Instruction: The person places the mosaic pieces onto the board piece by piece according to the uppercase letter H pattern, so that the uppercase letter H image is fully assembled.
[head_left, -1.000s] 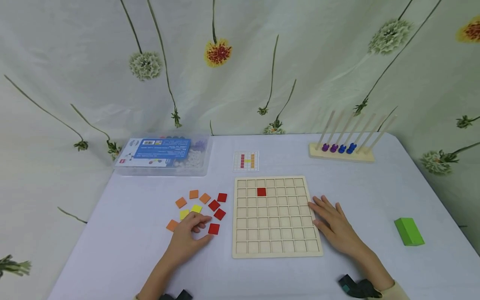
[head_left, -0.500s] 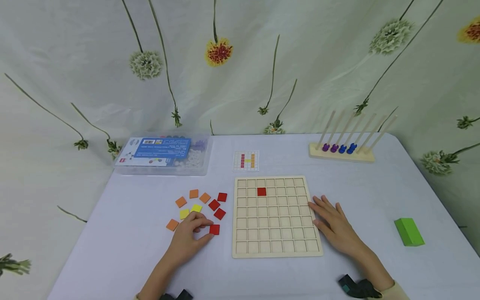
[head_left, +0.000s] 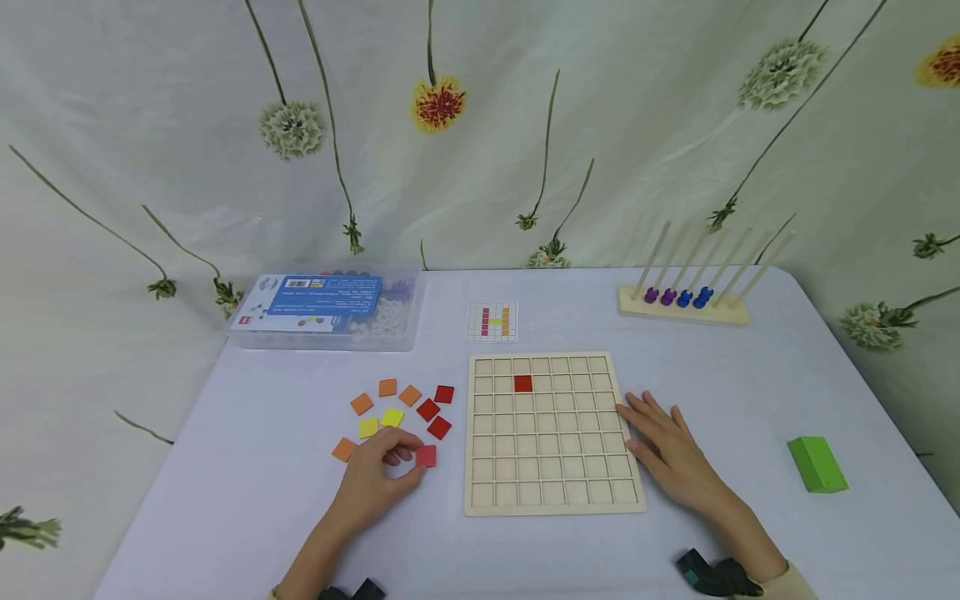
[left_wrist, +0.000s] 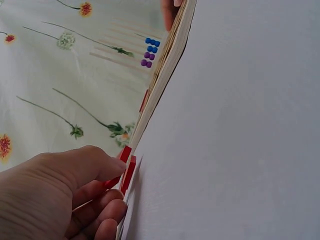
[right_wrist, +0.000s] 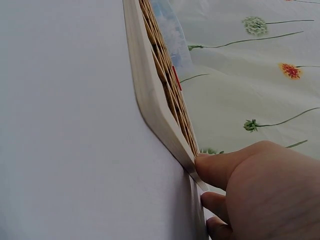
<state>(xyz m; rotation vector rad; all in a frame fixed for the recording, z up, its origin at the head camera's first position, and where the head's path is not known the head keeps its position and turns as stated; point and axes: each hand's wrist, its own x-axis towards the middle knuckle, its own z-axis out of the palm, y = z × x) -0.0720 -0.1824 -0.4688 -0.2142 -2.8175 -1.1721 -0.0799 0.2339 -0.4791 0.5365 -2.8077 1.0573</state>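
My left hand (head_left: 378, 467) pinches a red square tile (head_left: 426, 456) between thumb and fingers, left of the wooden grid board (head_left: 555, 511). In the left wrist view the pinched tile (left_wrist: 125, 152) is tilted at the thumb tip, with another red tile (left_wrist: 129, 174) close by it. Around this hand lie more red tiles (head_left: 439, 427), several orange tiles (head_left: 362, 404) and two yellow tiles (head_left: 392, 417). One red tile (head_left: 522, 383) sits in a cell near the board's far side. My right hand (head_left: 671, 454) rests with spread fingers against the board's right edge.
A small pattern card (head_left: 492, 322) lies beyond the board. Behind the tiles is a clear plastic box (head_left: 322, 310). At the back right stands a pegged wooden rack (head_left: 682, 308) with purple and blue beads. A green block (head_left: 818, 463) lies far right.
The left fingers have closed on the nearest red tile, which has shifted slightly and looks tilted and paler. The right hand and the board have stayed in place.
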